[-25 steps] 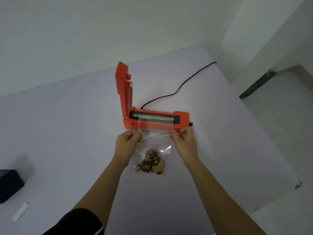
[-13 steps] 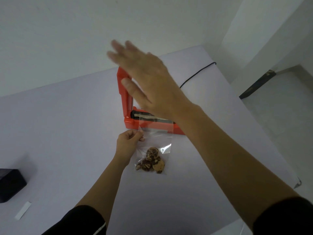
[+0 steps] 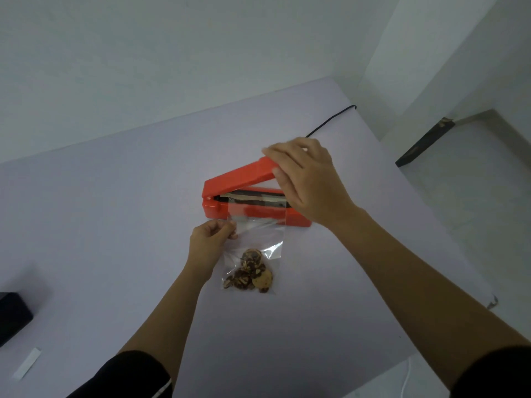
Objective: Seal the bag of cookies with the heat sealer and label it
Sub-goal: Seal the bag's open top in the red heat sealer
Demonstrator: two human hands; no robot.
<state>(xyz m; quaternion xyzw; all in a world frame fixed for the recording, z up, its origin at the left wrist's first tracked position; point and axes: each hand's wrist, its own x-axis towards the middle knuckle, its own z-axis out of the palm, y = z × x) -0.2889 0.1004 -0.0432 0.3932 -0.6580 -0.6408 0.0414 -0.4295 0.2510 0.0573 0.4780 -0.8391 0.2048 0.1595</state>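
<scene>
Gripping the free end of the red lid (image 3: 238, 177), the right hand (image 3: 309, 182) curls its fingers over it, and the lid sits partly down. The left hand (image 3: 211, 245) pinches the left edge of the clear bag (image 3: 258, 237). If that pinch slips or tugs, the bag's open top may slide off the sealing strip or wrinkle, and the seal could leak. The bag lies between both hands, its top across the heat sealer (image 3: 214, 209), cookies (image 3: 251, 271) nearest the person.

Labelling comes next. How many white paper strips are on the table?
1: a white paper strip lies at the near left of the table, in front of the black box. Others may lie outside the view.
</scene>
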